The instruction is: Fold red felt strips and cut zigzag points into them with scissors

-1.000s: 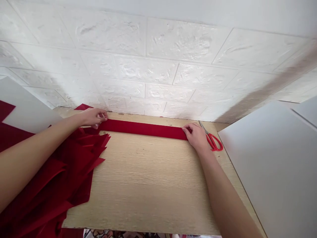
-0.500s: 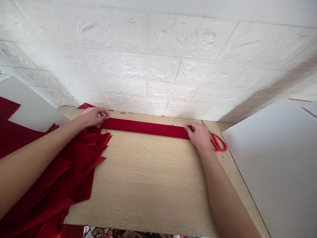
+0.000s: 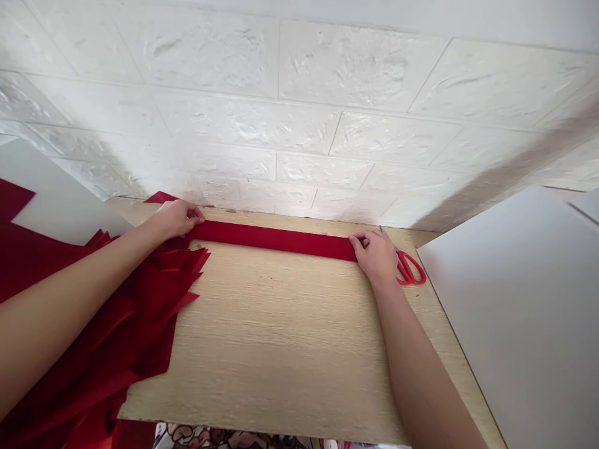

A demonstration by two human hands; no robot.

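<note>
A long, narrow strip of dark red fabric (image 3: 276, 241) lies flat across the back of the wooden board, near the wall. My left hand (image 3: 176, 219) pinches its left end between thumb and fingers. At the other end, my right hand (image 3: 374, 251) has the strip's right tip in a pinch. Just beyond my right hand lie scissors (image 3: 412, 268) with red handles, their blades partly hidden behind that hand. A heap of red fabric pieces (image 3: 140, 312) with pointed ends spreads beneath my left forearm.
A white textured brick-pattern wall (image 3: 304, 131) rises behind the wooden board (image 3: 281, 337). White panels stand on both sides, the right panel (image 3: 510, 293) close to the scissors. Patterned cloth (image 3: 210, 436) shows below the board's front edge.
Both hands keep their pinch on the strip's ends, and the strip stays in place. The whole view has shifted very slightly.
</note>
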